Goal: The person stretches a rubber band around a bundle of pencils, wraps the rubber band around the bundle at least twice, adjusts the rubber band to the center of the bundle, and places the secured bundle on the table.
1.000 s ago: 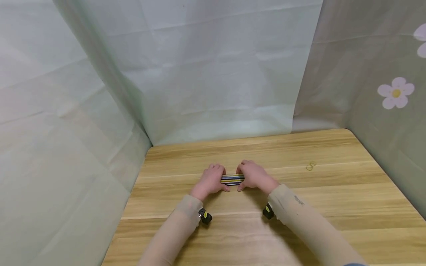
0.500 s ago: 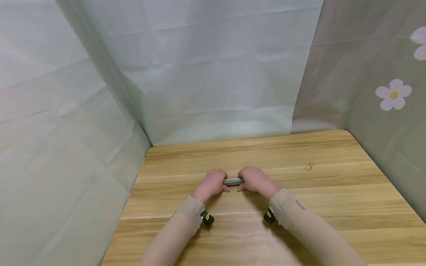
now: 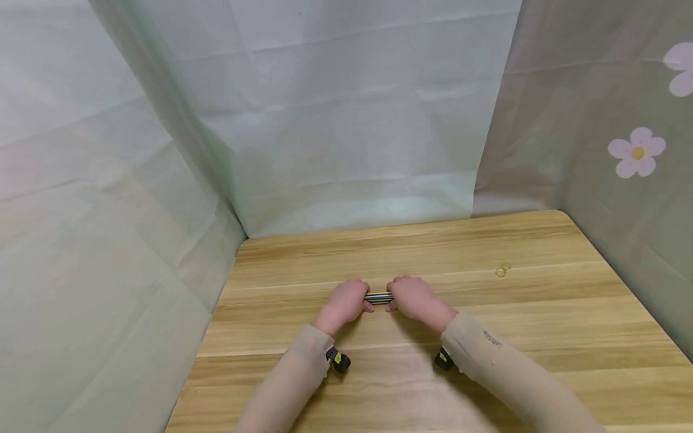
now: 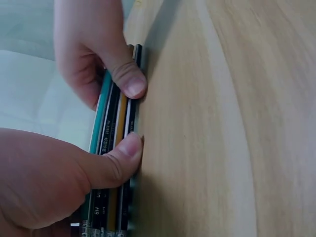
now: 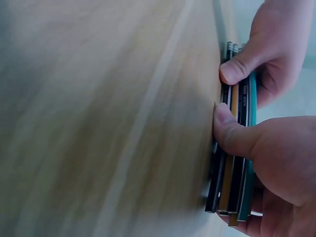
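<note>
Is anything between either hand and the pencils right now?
Nothing visible. The left hand and right hand both grip the pencils directly. The two yellow loops lie off to the right on the table, away from both hands.

Seeing pencils (image 4: pixel 114 118) here, blk, grn & yellow-brn, bunched tight & parallel, running L to R, metal ferrules (image 5: pixel 235 48) at L end!

Pencils (image 3: pixel 379 298) that show as a broad, flat row a second earlier now form a visibly narrower bundle, squeezed between the left hand (image 3: pixel 348 299) and right hand (image 3: pixel 417 298), both drawn slightly back from the far edge of the bench (image 3: pixel 390 391).
</note>
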{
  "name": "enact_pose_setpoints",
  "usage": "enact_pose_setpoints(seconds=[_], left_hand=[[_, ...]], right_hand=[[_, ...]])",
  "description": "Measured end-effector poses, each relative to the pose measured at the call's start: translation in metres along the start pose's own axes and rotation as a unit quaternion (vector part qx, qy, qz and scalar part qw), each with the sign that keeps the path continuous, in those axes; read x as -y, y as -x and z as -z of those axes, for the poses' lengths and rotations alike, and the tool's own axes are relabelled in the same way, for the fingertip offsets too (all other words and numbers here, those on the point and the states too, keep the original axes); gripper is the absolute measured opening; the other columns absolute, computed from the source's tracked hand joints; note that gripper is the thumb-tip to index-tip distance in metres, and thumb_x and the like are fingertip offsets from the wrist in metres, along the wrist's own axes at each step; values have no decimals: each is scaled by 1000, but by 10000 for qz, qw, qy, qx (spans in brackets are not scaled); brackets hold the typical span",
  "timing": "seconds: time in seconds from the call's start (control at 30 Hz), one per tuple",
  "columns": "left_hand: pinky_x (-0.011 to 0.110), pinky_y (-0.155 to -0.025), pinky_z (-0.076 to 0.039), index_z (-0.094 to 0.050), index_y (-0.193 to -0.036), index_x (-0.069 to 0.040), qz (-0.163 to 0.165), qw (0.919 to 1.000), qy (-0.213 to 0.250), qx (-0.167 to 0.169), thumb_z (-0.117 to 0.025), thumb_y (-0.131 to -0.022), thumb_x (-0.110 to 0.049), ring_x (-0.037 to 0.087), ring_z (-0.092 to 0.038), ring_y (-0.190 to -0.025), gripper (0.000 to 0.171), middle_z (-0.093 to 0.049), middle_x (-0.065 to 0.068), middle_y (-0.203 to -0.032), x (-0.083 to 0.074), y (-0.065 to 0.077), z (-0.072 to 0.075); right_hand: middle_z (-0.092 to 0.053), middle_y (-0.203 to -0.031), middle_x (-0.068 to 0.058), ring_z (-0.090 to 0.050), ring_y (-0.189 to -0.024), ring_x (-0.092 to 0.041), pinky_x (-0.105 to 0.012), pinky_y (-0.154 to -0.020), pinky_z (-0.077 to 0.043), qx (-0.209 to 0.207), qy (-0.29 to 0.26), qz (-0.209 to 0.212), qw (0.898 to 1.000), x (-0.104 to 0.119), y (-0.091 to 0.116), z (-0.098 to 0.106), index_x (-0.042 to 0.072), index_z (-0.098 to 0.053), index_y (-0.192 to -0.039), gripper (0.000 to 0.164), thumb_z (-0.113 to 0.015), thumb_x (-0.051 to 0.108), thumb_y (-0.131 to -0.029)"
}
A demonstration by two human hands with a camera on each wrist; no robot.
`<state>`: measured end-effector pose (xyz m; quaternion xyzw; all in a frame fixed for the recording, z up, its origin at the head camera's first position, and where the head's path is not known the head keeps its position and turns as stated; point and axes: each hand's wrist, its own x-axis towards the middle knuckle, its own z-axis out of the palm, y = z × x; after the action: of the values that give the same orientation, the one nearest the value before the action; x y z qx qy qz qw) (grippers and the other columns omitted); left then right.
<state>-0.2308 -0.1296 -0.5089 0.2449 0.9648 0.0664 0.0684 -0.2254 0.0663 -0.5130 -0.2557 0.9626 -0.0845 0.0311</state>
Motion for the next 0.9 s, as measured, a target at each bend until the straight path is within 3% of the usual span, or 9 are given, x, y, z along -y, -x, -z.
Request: enact_pose_setpoints(seconds=[0.27, 0.5, 0.63, 0.73, 0.9], left_hand=[[41, -76, -59, -67, -93, -11, -200, 9962, -852, -37, -76, -101, -36, 23, -68, -85, 28, -66, 5, -89, -4, 5, -4], [43, -77, -58, -65, -106, -9, -326, 9903, -1205, -604, -68, -107, -24, 27, -70, -88, 15, -73, 8, -96, -11, 9, -8], [44, -79, -56, -63, -110, -8, -335, 9839, -1444, -999, -61, -107, -13, 28, -69, -92, 6, -72, 10, -99, -14, 11, -7], [44, -81, -55, -61, -112, -7, -268, 9796, -1589, -1197, -58, -108, -11, 29, -67, -94, 6, -69, 11, -100, -16, 12, -8], [44, -83, -52, -58, -111, -6, -155, 9799, -1549, -1251, -57, -108, -11, 29, -63, -95, 6, -65, 12, -99, -19, 13, -11]], right_hand=[[-66, -96, -7, -64, -90, -27, -43, -77, -58, -176, 652, 353, 9971, 0, 8, -12, 7, -69, -102, 35, -75, 41, -99], [-70, -96, -9, -67, -88, -28, -43, -74, -58, -511, 618, 334, 9962, -3, 8, -18, 7, -62, -106, 24, -68, 31, -107], [-67, -87, -8, -67, -76, -28, -42, -64, -57, -916, 760, 422, 9920, -4, 8, -15, 7, -58, -102, 21, -68, 25, -107], [-66, -88, -8, -65, -76, -27, -40, -63, -55, -1176, 917, 518, 9875, -4, 9, -12, 6, -58, -104, 22, -71, 24, -105], [-66, -93, -8, -63, -80, -24, -38, -68, -52, -1322, 1211, 538, 9823, -3, 12, -10, 6, -59, -109, 26, -73, 28, -104]])
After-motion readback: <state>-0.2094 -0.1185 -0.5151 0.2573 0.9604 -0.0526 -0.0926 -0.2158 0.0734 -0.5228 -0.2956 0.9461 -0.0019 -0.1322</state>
